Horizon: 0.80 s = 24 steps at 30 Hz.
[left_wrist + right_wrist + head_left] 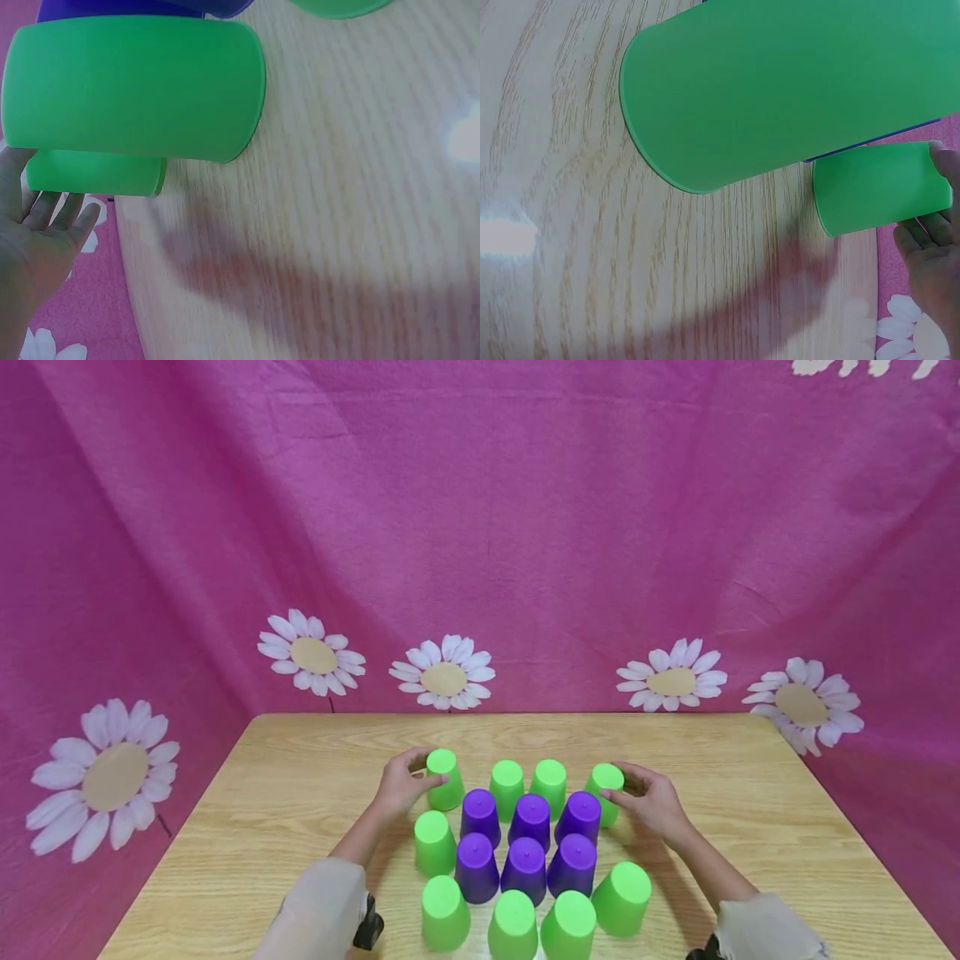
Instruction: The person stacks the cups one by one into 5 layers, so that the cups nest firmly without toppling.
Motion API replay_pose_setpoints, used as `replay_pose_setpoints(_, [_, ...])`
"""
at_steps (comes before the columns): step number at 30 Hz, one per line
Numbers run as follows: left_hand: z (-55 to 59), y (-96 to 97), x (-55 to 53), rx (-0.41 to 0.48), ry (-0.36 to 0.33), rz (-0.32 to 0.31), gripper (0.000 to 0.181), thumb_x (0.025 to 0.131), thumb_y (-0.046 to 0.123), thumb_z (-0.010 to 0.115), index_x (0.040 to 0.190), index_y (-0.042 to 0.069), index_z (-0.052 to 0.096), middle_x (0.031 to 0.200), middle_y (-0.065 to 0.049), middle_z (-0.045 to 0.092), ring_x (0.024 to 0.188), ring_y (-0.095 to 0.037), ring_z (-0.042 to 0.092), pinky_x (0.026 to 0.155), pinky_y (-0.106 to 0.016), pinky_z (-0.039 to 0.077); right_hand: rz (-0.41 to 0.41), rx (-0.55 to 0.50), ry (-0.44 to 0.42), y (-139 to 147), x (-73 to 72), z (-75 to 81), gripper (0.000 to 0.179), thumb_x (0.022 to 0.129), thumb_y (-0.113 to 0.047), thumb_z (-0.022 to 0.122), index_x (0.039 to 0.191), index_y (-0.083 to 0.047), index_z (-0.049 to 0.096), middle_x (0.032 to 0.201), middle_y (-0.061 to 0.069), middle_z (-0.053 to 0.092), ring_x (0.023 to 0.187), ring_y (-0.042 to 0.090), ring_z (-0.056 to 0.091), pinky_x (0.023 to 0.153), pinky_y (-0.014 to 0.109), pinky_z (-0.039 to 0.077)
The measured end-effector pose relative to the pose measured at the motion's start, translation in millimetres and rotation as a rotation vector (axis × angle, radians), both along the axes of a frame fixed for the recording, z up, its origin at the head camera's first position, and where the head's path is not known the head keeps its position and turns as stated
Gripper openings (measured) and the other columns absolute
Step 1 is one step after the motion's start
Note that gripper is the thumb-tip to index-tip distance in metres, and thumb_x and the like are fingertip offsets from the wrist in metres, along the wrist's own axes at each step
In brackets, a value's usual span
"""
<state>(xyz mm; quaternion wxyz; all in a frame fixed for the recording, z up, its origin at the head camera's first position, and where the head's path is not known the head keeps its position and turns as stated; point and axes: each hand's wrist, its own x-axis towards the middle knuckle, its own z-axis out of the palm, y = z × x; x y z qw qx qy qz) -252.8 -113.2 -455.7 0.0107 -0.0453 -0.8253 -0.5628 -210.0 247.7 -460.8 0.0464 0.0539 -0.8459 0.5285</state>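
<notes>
My left hand [399,787] holds an upside-down green plastic cup [442,762] at the back left of a group of cups, thumb on its near side and fingers behind. At the back right my right hand [658,803] holds another upside-down green cup [604,775] in the same way. Between them stand two more green cups, a left one [507,777] and a right one [551,775]. Purple cups [532,810] stand upside down in two rows of three in the middle. Each wrist view shows the held cup [97,174] [885,187] beyond a nearer green cup.
More green cups edge the group: one at the left [435,843], one at the right [622,897], several along the front [513,927]. All stand on a wooden table [225,860]. A pink cloth [480,527] with white daisies hangs behind and beside it.
</notes>
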Motion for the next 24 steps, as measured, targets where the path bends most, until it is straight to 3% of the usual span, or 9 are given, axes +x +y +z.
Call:
replay_pose_setpoints(16, [6.0, 3.6, -16.3, -0.023, 0.004, 0.029, 0.045, 0.077, -0.001, 0.07, 0.119, -0.008, 0.055, 0.116, -0.026, 0.06, 0.113, -0.04, 0.056, 0.097, -0.044, 0.048, -0.015, 0.032, 0.011, 1, -0.4, -5.7, 0.048, 0.081, -0.011, 0.07, 0.123, 0.007, 0.053, 0.111, 0.026, 0.063, 0.087, -0.007, 0.057, 0.078, 0.012, 0.05])
replay_pose_setpoints(24, [6.3, 10.1, -25.7, -0.035, 0.001, 0.023, 0.044, 0.079, 0.0, 0.069, 0.121, -0.005, 0.055, 0.118, -0.025, 0.06, 0.114, -0.039, 0.055, 0.098, -0.045, 0.047, -0.003, 0.014, 0.012, 1, 0.2, -3.4, 0.048, 0.082, -0.01, 0.069, 0.124, 0.008, 0.052, 0.114, 0.027, 0.061, 0.094, 0.006, 0.062, 0.078, 0.012, 0.051])
